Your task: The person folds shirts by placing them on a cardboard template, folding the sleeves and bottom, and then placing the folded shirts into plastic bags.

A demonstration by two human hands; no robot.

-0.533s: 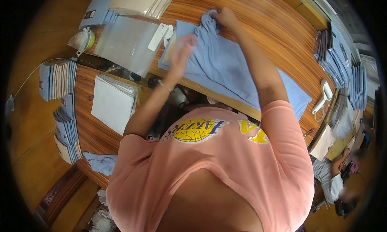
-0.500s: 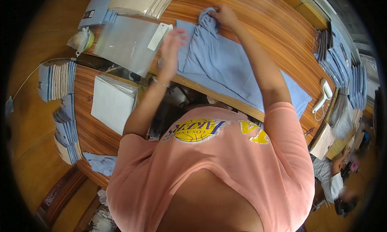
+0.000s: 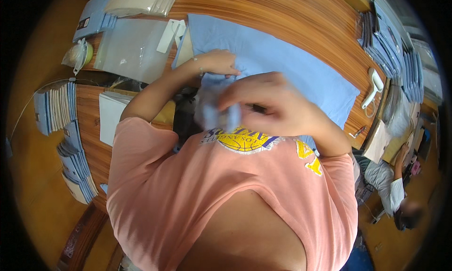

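Observation:
A light blue garment (image 3: 287, 59) lies spread over the wooden table, with a pale cream strip (image 3: 186, 48) showing at its left edge. At its near left part, my left hand (image 3: 217, 62) is closed, its bent fingers on the cloth. My right hand (image 3: 268, 99) is in front of my chest, smeared by motion. Its curled fingers hold a bunched end of the same garment, which hangs blurred between the hand and my shirt. Where the cloth runs under the right hand is hidden.
A clear plastic bag (image 3: 134, 47) lies left of the garment, below bagged folded garments (image 3: 136, 0). White sheets (image 3: 110, 113) sit on the left side table. At right are a white handheld device (image 3: 373, 88), stacked blue packages (image 3: 383, 49) and another person (image 3: 383, 181).
My right hand has come from the far edge toward my chest with the bunched cloth. My left hand has moved right onto the garment, which now lies flatter and wider.

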